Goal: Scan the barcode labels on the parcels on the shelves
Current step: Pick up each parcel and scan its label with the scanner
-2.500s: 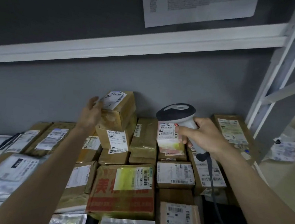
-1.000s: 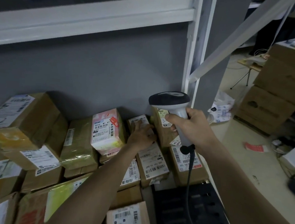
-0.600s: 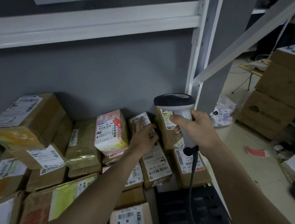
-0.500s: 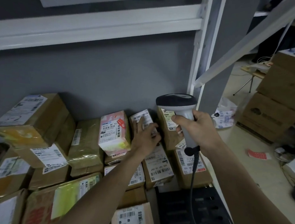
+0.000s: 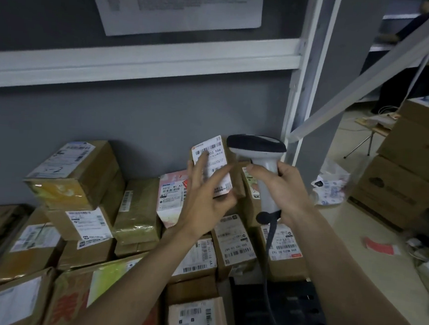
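My left hand (image 5: 202,202) holds a small brown parcel (image 5: 213,149) raised off the pile, its white barcode label facing me, my fingers spread over the label's lower half. My right hand (image 5: 280,188) grips the handle of a grey scanner (image 5: 257,146). The scanner's dark head sits just right of the parcel's top edge. Its black cable (image 5: 270,243) hangs down along my forearm. Several labelled cardboard parcels fill the shelf below, among them a pink one (image 5: 171,192) and a stacked box (image 5: 74,171) at the left.
A white shelf beam (image 5: 139,59) runs overhead and a white upright post (image 5: 298,92) stands just right of the scanner. A black perforated crate (image 5: 286,316) lies at the lower right. Large cardboard boxes (image 5: 412,178) stand on the floor to the right.
My left hand has lifted the small parcel from the back of the pile and tilted its label up beside the scanner head. The scanner hand has hardly moved.
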